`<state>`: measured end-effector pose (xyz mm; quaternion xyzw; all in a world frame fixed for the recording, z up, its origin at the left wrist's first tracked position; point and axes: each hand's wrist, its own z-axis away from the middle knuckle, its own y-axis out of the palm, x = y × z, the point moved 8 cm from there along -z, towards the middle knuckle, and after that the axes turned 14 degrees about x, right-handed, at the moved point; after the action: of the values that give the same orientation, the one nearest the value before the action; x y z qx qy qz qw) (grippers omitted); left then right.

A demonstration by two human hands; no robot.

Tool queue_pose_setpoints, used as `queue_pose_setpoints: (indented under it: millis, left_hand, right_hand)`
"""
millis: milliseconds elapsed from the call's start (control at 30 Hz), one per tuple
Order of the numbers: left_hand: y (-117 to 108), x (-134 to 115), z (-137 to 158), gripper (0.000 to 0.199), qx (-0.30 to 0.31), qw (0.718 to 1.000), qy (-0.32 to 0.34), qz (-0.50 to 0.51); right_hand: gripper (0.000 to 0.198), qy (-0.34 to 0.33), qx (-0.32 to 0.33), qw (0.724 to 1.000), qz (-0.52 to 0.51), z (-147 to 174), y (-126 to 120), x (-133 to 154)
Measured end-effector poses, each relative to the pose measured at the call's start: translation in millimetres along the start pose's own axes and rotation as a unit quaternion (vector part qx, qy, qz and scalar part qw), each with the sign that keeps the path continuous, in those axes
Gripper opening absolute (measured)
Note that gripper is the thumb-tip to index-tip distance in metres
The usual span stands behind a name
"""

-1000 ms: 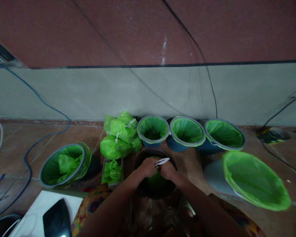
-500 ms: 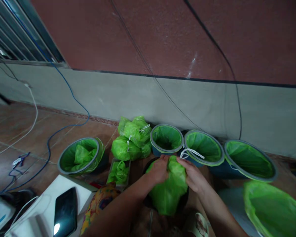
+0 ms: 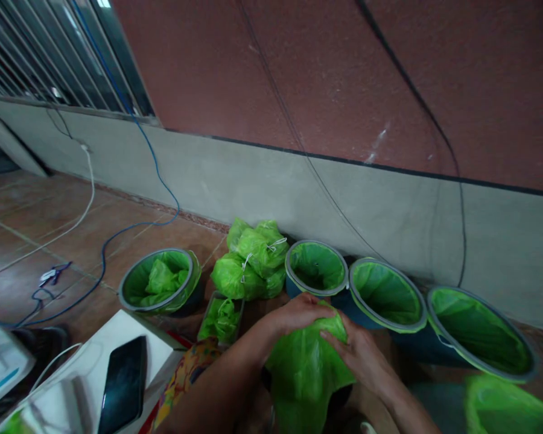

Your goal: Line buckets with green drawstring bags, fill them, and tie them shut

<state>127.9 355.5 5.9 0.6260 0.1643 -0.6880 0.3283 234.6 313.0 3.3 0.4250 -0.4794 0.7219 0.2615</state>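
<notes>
A bright green plastic bag (image 3: 305, 374) hangs in front of me at the lower middle of the view, spread loosely from its bunched upper edge. My left hand (image 3: 301, 313) is closed over the upper left of the bag. On the other side, my right hand (image 3: 355, 349) grips the upper right, fingers folded onto the plastic. Something dark, mostly covered by the bag, shows beneath it. Nearest beyond my hands stand a bin (image 3: 317, 295) and another bin (image 3: 357, 322), both lined with green bags.
More lined bins stand at the right (image 3: 452, 343), the lower right (image 3: 493, 398) and the left (image 3: 194, 295). Tied green bags (image 3: 239, 274) lie by the wall. A small tray (image 3: 242, 313) holds green plastic. A phone (image 3: 123, 383) rests on a white box (image 3: 163, 352); a blue cable (image 3: 104, 256) crosses the floor.
The bag has opened out and hangs lower and wider. My hands have shifted slightly down and right in view; the white drawstring loop above the bag is no longer visible. The view has tilted.
</notes>
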Motion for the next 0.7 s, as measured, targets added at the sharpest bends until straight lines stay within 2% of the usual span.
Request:
queue_pose_setpoints:
  millis: [67,133,200,300,367,467,533,567,600,633,700]
  left_hand:
    - [-9.1,-20.0,9.7,0.033,-0.016,0.998,0.032,-0.050]
    - [-32.8,-49.1,28.0,0.030,-0.117,0.976,0.100,-0.151]
    - [-61.7,-79.3,59.7,0.022,-0.273,0.917,0.182,-0.227]
    - [-96.9,-101.9,112.0,0.019,-0.459,0.819,0.252,-0.233]
    - [-110.8,-107.5,139.2,0.016,-0.529,0.771,0.271,-0.228]
    - [-116.9,-111.6,162.3,0.016,-0.580,0.725,0.274,-0.250]
    - [-115.3,-109.9,165.3,0.017,-0.593,0.716,0.266,-0.254]
    - [-113.7,-107.8,162.2,0.019,-0.589,0.722,0.262,-0.251]
    - [-111.2,-105.8,156.1,0.020,-0.574,0.736,0.259,-0.248]
    - [-108.4,-103.3,145.2,0.020,-0.541,0.764,0.251,-0.247]
    - [-103.4,-95.8,123.3,0.020,-0.481,0.816,0.226,-0.228]
  right_hand:
    - [0.036,-0.001,0.010,0.998,-0.060,-11.4,6.9,0.4]
    - [0.032,-0.006,0.018,0.992,-0.123,-27.7,10.7,6.8]
    - [0.030,-0.022,0.011,0.987,-0.161,-49.5,8.6,22.8]
    - [0.025,-0.076,-0.027,0.984,-0.161,-92.2,-5.5,66.5]
    - [0.023,-0.115,-0.071,0.982,-0.135,-124.4,-19.7,101.2]
    - [0.023,-0.172,-0.126,0.971,-0.112,-176.0,-36.7,145.5]
    - [0.022,-0.204,-0.163,0.958,-0.114,-210.0,-42.0,158.9]
    - [0.021,-0.215,-0.177,0.953,-0.121,-226.7,-40.7,158.4]
    - [0.021,-0.218,-0.184,0.950,-0.130,-243.3,-36.0,152.5]
    - [0.022,-0.210,-0.179,0.952,-0.129,-259.8,-26.7,142.0]
    - [0.025,-0.171,-0.130,0.972,-0.093,-289.6,5.2,109.9]
